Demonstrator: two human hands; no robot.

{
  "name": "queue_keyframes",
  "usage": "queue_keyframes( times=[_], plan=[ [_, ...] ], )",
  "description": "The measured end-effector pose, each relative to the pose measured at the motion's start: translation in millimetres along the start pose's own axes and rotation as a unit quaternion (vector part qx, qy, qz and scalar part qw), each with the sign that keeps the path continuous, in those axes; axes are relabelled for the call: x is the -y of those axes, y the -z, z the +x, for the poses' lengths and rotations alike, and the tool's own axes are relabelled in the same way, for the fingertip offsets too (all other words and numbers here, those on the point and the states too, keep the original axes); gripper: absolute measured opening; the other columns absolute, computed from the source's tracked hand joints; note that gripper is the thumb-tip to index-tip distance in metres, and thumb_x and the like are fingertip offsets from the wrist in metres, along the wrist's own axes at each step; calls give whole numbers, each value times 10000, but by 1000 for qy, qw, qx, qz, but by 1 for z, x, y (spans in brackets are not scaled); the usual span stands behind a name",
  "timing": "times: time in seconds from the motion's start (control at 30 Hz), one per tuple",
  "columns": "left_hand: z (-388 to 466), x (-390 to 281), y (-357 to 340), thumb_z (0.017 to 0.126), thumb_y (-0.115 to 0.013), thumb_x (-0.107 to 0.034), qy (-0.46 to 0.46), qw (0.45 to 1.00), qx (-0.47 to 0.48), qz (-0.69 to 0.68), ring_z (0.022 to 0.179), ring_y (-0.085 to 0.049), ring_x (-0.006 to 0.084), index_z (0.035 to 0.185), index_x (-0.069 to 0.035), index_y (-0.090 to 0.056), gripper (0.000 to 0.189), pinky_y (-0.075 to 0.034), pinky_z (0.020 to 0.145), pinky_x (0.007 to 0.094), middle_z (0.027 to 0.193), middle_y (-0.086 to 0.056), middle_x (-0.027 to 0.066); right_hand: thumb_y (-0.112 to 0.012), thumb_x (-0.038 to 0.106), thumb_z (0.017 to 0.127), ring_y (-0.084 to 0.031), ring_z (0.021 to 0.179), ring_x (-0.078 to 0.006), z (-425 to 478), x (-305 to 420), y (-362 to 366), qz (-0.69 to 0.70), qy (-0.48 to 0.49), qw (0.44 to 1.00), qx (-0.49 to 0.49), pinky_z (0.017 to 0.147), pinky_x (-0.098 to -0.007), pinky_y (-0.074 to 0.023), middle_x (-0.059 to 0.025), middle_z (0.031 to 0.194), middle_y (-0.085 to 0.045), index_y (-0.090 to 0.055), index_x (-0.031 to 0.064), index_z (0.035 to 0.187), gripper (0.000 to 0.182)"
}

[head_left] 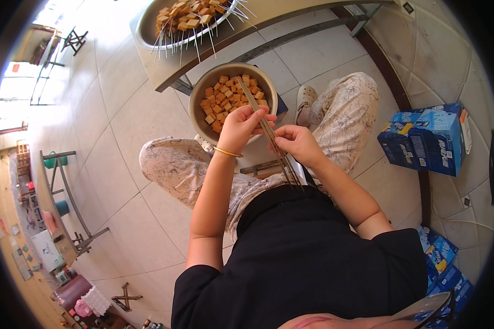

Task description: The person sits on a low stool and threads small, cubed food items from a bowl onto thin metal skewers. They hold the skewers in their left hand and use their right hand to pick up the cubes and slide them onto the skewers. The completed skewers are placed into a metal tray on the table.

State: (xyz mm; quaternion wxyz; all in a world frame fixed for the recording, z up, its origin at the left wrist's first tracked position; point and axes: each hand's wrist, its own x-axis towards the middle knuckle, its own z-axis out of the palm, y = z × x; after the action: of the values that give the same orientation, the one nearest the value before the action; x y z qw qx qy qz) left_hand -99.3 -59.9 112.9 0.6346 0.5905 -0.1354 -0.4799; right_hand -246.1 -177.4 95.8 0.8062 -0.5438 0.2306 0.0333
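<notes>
A bundle of thin skewers (276, 144) slants from above the cubes down towards my lap. My left hand (247, 123) grips it near its middle, just over the rim of a deep round metal pot (197, 78). Lower on the same bundle, the fingers of my right hand (298, 144) are closed around some of the skewers. Orange-brown cubes of food (226, 96), perhaps tofu, lie in the pot between my knees. On the table edge ahead, a metal basin (146, 31) holds a heap of similar cubes (189, 16) with skewers stuck in them.
A wooden table (247, 43) on metal legs spans the far side. Blue printed cartons (428, 137) stand at the right by the tiled wall, with more blue cartons (444, 263) behind. On the left are another long table (51, 197) and a small folding stool (126, 297).
</notes>
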Motion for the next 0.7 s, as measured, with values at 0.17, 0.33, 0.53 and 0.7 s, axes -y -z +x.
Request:
queue_keyframes(
  times=[0.17,0.33,0.53,0.7],
  plan=[
    [3,6,2,931,-562,-189,13,1000,-18,-16,872,-666,186,1105,40,-571,288,-555,747,263,996,-668,153,-560,157,920,-599,698,-102,5,-13,-3,31,-2,999,-9,645,-253,-498,-64,830,-654,-602,-11,970,180],
    [8,22,28,933,-556,-189,0,992,-103,-73,908,-664,204,1135,58,-544,319,-551,767,269,1023,-659,162,-499,239,959,-579,630,-102,18,-21,-9,23,-64,995,77,551,-223,-477,-70,796,-634,-546,0,1053,261],
    [22,35,37,946,-545,-206,-2,985,-119,-123,961,-637,187,1149,32,-536,313,-534,777,245,1090,-638,142,-503,226,954,-466,493,-38,58,-14,3,-31,-89,990,103,396,-171,-343,-7,669,-590,-560,37,996,202],
    [62,74,60,850,-656,-222,-119,967,-164,154,983,-605,261,1224,37,-481,487,-499,813,327,1110,-612,168,-498,192,954,-445,468,-44,91,1,40,-24,-17,999,12,409,-176,-329,-2,647,-567,-583,21,992,195]
  ],
)
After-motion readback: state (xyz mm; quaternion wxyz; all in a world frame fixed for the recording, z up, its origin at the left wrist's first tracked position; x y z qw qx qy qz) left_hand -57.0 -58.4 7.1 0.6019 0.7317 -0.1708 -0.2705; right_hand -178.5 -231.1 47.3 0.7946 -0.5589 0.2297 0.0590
